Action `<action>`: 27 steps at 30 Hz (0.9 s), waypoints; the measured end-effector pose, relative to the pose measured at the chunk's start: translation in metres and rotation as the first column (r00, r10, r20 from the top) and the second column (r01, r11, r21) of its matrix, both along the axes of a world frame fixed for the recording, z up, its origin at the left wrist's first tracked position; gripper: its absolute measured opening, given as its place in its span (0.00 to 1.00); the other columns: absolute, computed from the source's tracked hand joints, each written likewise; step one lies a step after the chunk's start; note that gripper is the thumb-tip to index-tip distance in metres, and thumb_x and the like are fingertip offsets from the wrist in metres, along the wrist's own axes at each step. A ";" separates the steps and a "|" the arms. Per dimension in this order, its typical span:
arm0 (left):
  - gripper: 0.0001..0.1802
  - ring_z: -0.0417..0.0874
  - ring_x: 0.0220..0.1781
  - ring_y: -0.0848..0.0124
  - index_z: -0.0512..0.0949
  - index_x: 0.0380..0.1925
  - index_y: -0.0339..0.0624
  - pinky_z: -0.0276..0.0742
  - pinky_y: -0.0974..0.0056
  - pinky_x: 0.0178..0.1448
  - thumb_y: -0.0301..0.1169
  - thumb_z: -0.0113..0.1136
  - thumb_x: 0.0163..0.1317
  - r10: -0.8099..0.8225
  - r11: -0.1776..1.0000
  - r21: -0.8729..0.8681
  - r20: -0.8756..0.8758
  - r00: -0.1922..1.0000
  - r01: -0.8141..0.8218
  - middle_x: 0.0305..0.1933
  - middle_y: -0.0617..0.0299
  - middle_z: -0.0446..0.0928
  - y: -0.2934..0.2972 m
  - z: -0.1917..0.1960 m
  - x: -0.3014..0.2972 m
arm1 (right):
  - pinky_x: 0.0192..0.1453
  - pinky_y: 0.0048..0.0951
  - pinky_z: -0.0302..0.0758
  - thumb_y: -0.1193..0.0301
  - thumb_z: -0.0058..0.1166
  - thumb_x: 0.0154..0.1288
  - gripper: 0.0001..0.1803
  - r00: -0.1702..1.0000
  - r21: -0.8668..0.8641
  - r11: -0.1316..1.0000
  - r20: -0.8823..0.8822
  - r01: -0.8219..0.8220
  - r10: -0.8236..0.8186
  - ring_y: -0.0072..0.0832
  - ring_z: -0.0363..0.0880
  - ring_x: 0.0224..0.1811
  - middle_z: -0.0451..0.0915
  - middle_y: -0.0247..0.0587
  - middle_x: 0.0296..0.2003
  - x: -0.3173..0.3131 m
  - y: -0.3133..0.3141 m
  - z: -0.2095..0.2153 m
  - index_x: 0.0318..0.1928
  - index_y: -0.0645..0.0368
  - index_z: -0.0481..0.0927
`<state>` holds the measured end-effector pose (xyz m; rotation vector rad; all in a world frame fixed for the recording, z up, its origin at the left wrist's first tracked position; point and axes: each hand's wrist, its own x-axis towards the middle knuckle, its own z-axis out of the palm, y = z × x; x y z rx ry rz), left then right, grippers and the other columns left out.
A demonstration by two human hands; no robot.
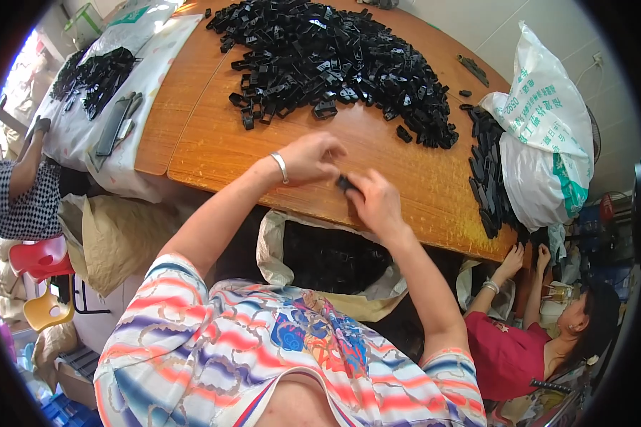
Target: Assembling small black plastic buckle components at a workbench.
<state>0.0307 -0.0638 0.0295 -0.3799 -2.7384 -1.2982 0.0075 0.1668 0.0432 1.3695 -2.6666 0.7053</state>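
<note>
My right hand (pixel 379 205) grips a small black plastic part (pixel 346 183) between thumb and fingers, low over the wooden table (pixel 263 171). Just to its left, my left hand (pixel 310 158) has its fingers half bent, with a gap between thumb and forefinger and nothing visible in them. The left thumb comes close to the black part; whether it touches cannot be made out. Beyond both hands spreads a large heap of black plastic clips (pixel 335 60), with a few loose pieces along its near edge.
Below the table edge before me, an open sack (pixel 271 249) holds dark pieces. At right are long black parts (pixel 486 178), a white plastic bag (pixel 548 142) and a co-worker in red (pixel 509 356). Another person's checked sleeve (pixel 21 199) shows at left, near a cloth-covered table (pixel 78 135).
</note>
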 end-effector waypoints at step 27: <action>0.24 0.81 0.45 0.57 0.76 0.50 0.42 0.78 0.58 0.51 0.17 0.66 0.51 0.170 0.984 0.094 -0.226 0.959 -0.153 0.43 0.56 0.76 0.030 0.003 0.008 | 0.45 0.42 0.78 0.73 0.64 0.59 0.10 0.935 -0.046 0.935 -0.030 0.351 -0.353 0.46 0.83 0.41 0.81 0.49 0.39 -0.121 0.011 -0.005 0.42 0.61 0.83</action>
